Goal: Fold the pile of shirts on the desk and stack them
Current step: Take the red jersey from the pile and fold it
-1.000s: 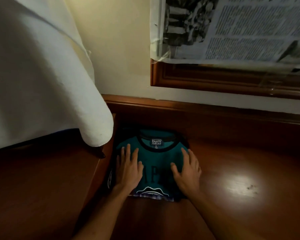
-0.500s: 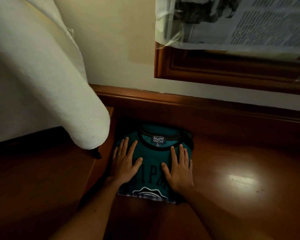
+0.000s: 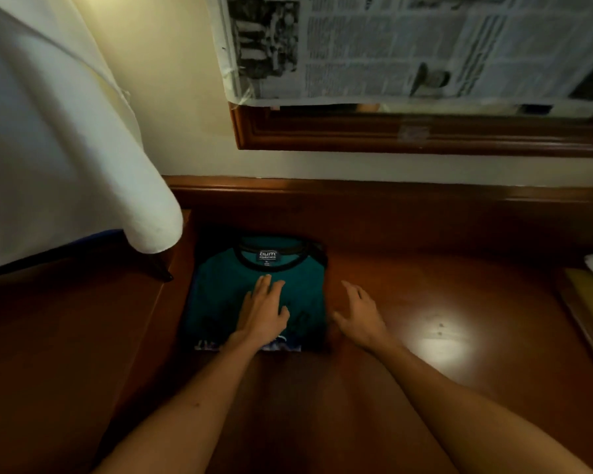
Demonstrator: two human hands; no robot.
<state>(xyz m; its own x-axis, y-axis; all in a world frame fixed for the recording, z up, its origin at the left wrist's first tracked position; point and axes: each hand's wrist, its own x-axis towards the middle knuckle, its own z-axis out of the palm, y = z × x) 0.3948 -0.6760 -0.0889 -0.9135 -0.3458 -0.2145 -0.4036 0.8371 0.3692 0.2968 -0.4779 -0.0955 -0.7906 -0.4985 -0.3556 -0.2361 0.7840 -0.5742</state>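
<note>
Desk (image 3: 425,285): right hand (image 3: 360,319) now off shirt (image 3: 220,292).

One folded teal shirt (image 3: 254,285) lies on top of a stack, directly under the left hand (image 3: 262,311); at least one more garment edge (image 3: 206,345) shows beneath it, just left of that wrist, though how many lie below cannot be told. Two hands are in view: the left flat on the shirt, the right hand (image 3: 358,318) just beside its right edge with fingers spread. One wooden desk (image 3: 425,268) carries them. One newspaper sheet (image 3: 408,46) hangs far beyond the hands, over one wooden frame (image 3: 408,135). One white cloth (image 3: 59,148) hangs left of the left hand.
</note>
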